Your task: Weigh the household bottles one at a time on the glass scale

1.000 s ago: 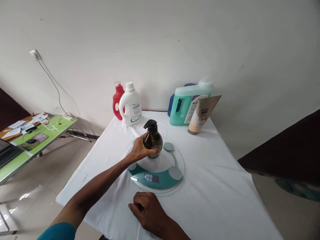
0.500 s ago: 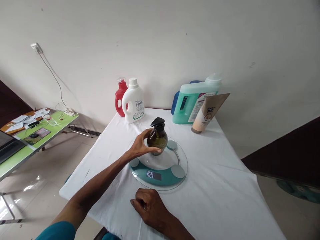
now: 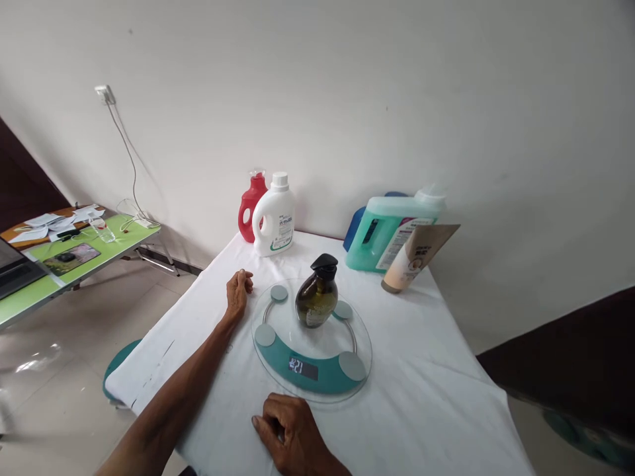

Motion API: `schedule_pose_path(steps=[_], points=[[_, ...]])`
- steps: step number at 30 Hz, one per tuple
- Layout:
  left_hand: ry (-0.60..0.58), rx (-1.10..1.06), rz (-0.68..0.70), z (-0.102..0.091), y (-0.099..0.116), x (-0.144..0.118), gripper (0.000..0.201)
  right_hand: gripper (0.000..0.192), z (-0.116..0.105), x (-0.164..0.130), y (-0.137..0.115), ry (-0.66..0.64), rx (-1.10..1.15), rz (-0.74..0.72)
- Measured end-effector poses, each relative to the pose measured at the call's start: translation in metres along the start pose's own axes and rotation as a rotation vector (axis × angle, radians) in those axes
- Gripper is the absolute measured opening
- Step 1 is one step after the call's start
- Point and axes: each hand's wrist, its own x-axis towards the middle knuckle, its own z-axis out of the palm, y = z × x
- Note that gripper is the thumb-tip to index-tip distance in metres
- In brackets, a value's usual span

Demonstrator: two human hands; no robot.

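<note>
White-draped worktop (image 3: 421,370) by a pale wall (image 3: 317,86), where a glass scale (image 3: 327,368) is bearing our dark pump bottle (image 3: 316,303).
We are resting our left hand (image 3: 239,293) on the cloth, loosely curled and empty, and our right hand (image 3: 292,433) before the scale, loosely curled with its thumb standing off, holding nothing we can see; the two are lying well apart, neither touching the bottle. From our left hand the bottle is standing at three o'clock; from our right, just past twelve, the left looking nearer. Its long axis is running upright, pump head on top. Around it, a white jug (image 3: 276,225) is standing at eleven o'clock, a tan tube (image 3: 415,261) at two.
</note>
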Motion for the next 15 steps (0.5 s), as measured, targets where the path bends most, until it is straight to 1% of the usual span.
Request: schedule_pose_path(steps=[5,15], points=[[-0.02,0.012,-0.016,-0.0007,-0.0052,0.002,0.059,0.038,0.0028,-0.0023,0.0048,-0.01,-0.043,0.014],[-0.044,0.057,-0.008,-0.0013,-0.0062,0.0019,0.056,0.033,-0.0014,0.001,-0.002,0.007,-0.04,-0.012]])
